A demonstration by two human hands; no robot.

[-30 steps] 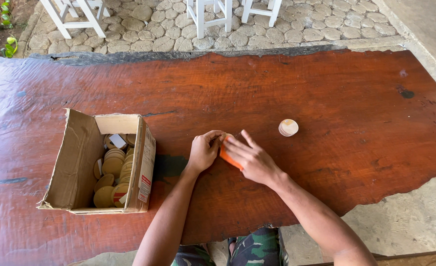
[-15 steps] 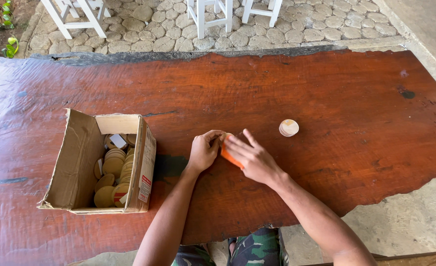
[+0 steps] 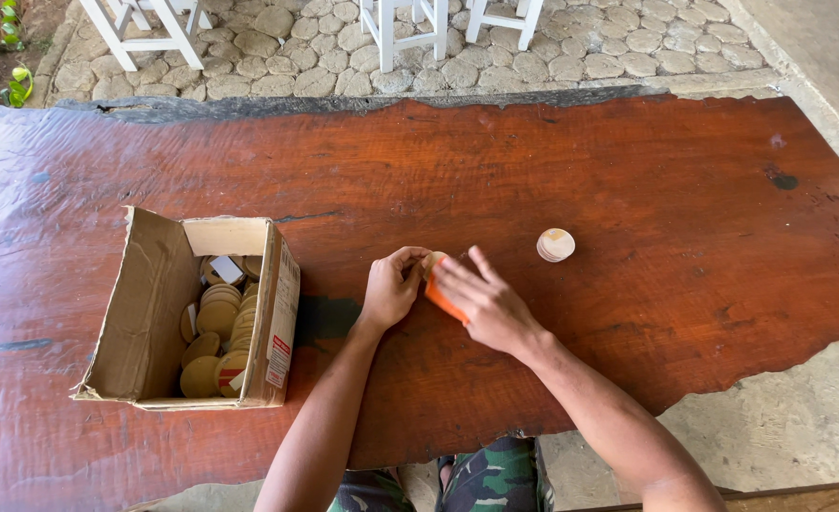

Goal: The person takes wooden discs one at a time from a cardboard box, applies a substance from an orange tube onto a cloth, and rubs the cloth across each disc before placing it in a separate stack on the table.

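Table [image 3: 628, 171]: broad red-brown slab with a rough far edge, lying under both hands and running well out to either side of them. Box [image 3: 145, 313]: open cardboard carton left of the left hand, near but not touching, flaps up; inside lie many tan round discs [image 3: 218, 318], some stacked on edge, some flat, filling roughly the near half, with a few pale labels showing among them. Left hand [image 3: 391, 289]: fingers curled closed over the left end of the roll [image 3: 441, 296], thumb side up. Right hand [image 3: 486, 301]: fingers extended and laid flat along the roll's right side, pressing rather than gripping; how far the thumb closes beneath cannot be told. Roll: a short stack of discs in an orange sleeve, held between the two hands just above the table, one tan end face showing at the left fingertips. Judgement: light, stiff along its axis, but the discs would likely slide apart if the sleeve loosens, and the wrap looks thin and smooth, so a hold at both ends with light squeeze suits best. Small stack [image 3: 556, 245]: a few pale discs, right of and beyond the right hand, well apart from it.
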